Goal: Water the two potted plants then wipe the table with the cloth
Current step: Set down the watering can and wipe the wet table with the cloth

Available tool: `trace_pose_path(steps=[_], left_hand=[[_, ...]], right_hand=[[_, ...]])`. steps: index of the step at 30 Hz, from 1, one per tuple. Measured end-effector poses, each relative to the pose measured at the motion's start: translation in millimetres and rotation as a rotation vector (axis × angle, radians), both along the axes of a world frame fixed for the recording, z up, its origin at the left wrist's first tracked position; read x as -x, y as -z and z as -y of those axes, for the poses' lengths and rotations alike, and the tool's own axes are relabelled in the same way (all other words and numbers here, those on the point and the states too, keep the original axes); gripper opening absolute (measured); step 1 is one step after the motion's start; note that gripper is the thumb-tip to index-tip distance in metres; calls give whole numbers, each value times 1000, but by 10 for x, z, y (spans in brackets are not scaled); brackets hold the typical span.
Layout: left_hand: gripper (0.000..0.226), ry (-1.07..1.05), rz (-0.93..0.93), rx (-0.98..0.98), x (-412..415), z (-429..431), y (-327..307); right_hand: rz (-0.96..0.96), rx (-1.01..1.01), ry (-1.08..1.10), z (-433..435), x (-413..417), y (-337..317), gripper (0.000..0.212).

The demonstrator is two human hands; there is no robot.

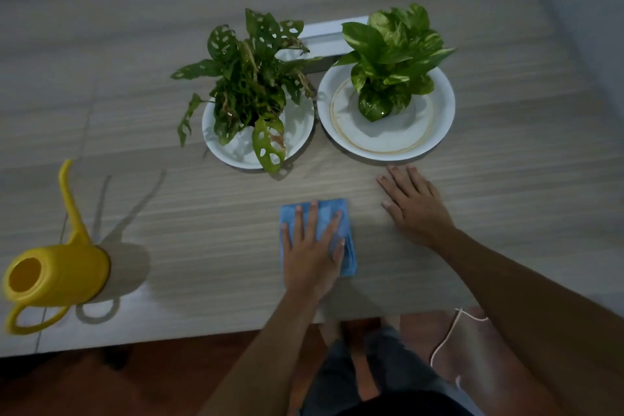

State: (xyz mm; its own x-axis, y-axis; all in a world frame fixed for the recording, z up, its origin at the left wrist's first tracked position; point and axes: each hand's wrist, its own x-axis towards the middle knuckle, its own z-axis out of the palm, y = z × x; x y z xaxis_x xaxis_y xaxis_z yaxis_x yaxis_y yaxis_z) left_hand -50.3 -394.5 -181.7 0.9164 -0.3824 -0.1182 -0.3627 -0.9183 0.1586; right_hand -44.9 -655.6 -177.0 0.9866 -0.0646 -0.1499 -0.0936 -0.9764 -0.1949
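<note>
Our left hand [309, 255] presses flat, fingers spread, on the soft folded blue cloth [337, 233]; light and limp, best driven palm-down; right hand [413, 204] rests open

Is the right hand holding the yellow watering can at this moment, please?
No, the right hand lies flat on the bare table, while the watering can stands untouched far to the left.
</note>
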Motion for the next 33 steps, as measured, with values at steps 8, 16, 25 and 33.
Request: trace_pose_path(steps=[8, 16, 25, 33], left_hand=[[54, -56, 13, 50, 732, 137, -16], [56, -149, 97, -34, -140, 445, 34], [55, 53, 18, 83, 464, 1063, 1], [58, -320, 153, -6, 104, 448, 53]], right_hand=[[65, 38, 47, 382, 76, 28, 54], [126, 2, 63, 411, 80, 77, 52], [81, -27, 69, 429, 46, 22, 54], [112, -39, 121, 422, -115, 23, 56]])
